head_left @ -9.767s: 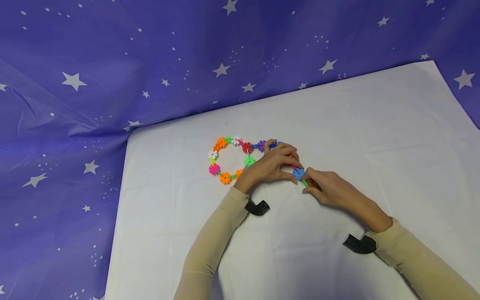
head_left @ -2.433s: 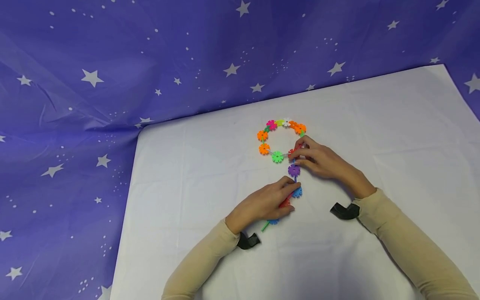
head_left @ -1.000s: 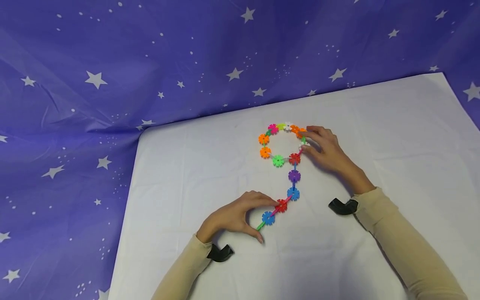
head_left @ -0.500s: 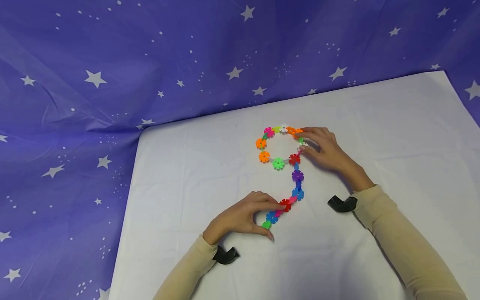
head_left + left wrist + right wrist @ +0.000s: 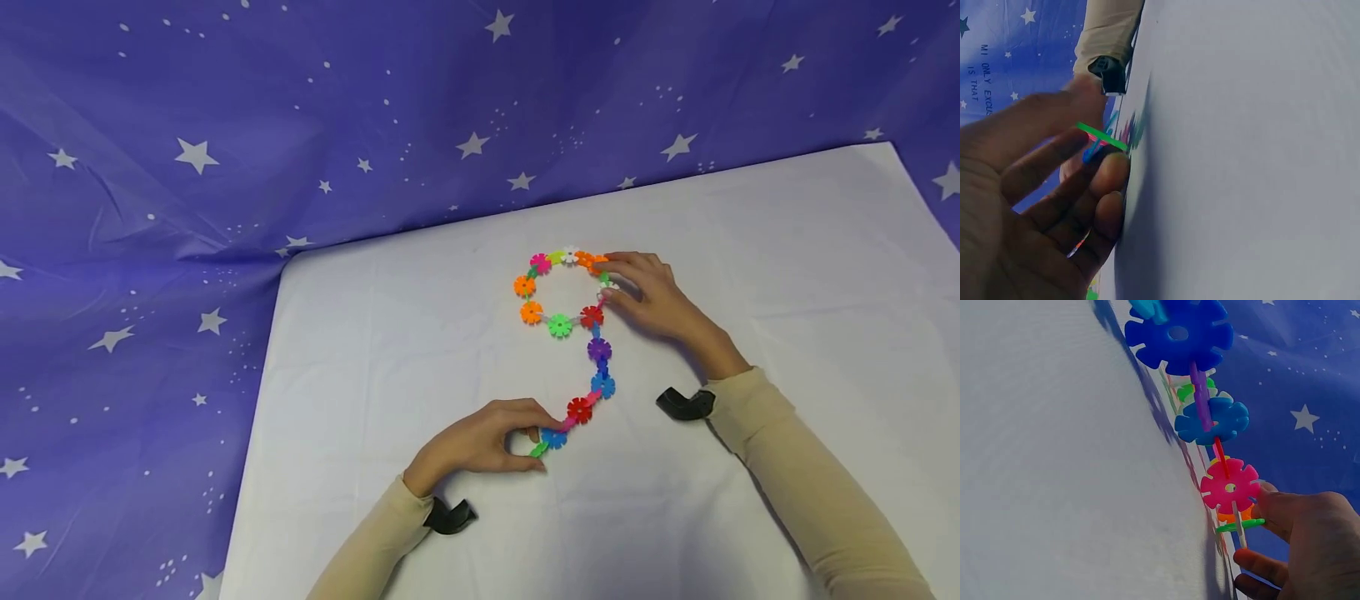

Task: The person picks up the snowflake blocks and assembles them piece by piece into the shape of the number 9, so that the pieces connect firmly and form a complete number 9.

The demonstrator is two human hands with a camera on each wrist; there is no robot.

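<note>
Plastic snowflake discs are linked into a chain (image 5: 599, 349), a closed ring with a curved tail like a figure nine. My left hand (image 5: 483, 437) curls round the tail's lower end, fingers at the blue disc (image 5: 556, 439) and thumb below the green end disc (image 5: 538, 450). In the left wrist view that green disc (image 5: 1105, 137) stands edge-on against the fingers. On the ring's right side, my right hand (image 5: 660, 300) holds the links between thumb and fingers, by a white disc (image 5: 609, 288) and the orange ones. A red disc (image 5: 592, 317) joins ring and tail.
The chain lies on a white cloth-covered table (image 5: 390, 350). A purple curtain (image 5: 405, 108) with white stars hangs along the back and left edges. Black camera mounts (image 5: 685, 405) sit at both wrists.
Earlier the tail ran rightward from the ring; the chain has since been turned so it comes down toward me. Lately my left fingers have slid from the red disc to the blue one.
</note>
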